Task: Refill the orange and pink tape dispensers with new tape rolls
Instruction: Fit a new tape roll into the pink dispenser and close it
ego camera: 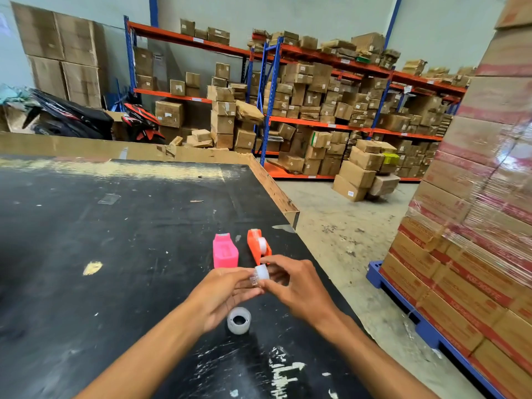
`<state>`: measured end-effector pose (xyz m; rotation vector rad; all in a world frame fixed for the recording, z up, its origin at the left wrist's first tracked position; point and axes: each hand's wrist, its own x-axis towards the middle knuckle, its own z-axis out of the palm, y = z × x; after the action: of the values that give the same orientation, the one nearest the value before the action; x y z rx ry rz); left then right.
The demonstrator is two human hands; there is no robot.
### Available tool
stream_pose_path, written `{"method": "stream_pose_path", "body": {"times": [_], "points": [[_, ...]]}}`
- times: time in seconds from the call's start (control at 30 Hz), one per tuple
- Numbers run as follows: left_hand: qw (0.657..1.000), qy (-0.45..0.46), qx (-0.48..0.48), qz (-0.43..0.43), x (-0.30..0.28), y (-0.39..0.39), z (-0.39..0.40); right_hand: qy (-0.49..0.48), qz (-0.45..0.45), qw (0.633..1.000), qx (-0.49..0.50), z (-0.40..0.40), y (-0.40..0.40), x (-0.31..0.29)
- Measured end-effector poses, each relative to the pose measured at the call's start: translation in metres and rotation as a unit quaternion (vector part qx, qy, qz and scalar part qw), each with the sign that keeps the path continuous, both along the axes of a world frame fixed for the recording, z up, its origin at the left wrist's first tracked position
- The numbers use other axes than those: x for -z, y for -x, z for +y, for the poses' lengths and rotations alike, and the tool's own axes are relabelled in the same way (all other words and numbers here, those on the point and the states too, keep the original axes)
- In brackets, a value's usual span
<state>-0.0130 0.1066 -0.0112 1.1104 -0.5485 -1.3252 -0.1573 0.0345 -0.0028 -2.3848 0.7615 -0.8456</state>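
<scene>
Both my hands meet over the black table and hold a small white tape roll (261,272) with a clear plastic core piece at its left side. My left hand (223,295) pinches it from the left, my right hand (296,286) from the right. Just beyond them the pink tape dispenser (224,250) lies on the table. To its right lies the orange tape dispenser (257,244), with a white roll sitting in it. A second clear tape roll (239,320) rests flat on the table below my left hand.
The black table (115,240) has a raised wooden rim; its right edge runs diagonally close to the dispensers. A wrapped pallet of boxes (472,254) stands at the right. Shelves of cartons (331,110) fill the back.
</scene>
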Motion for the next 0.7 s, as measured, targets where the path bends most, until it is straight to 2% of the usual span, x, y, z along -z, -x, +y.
{"method": "stream_pose_path", "body": {"times": [0.13,0.27,0.33,0.43,0.5,0.6,0.7], "points": [[1.000,-0.002,-0.005,-0.004,0.005,-0.004,0.003,0.049,0.013,0.999,-0.015,0.004,0.004,-0.002],[0.999,-0.002,-0.021,-0.025,0.005,-0.010,0.007,0.002,0.021,1.000,0.005,-0.004,0.015,-0.009],[0.998,0.002,-0.043,-0.043,0.006,-0.014,0.011,0.004,0.116,0.993,0.008,-0.011,0.022,-0.008],[0.997,0.003,-0.060,-0.047,0.009,-0.020,0.017,-0.008,0.300,0.954,-0.011,-0.009,0.024,0.008],[0.997,0.002,-0.063,-0.044,0.012,-0.021,0.022,-0.003,0.352,0.936,-0.013,-0.005,0.023,0.022],[0.997,0.003,-0.064,-0.044,0.015,-0.020,0.030,0.005,0.370,0.929,-0.018,-0.004,0.022,0.021],[0.995,0.002,-0.078,-0.056,0.017,-0.022,0.038,0.008,0.327,0.945,-0.016,-0.003,0.014,0.006]]}}
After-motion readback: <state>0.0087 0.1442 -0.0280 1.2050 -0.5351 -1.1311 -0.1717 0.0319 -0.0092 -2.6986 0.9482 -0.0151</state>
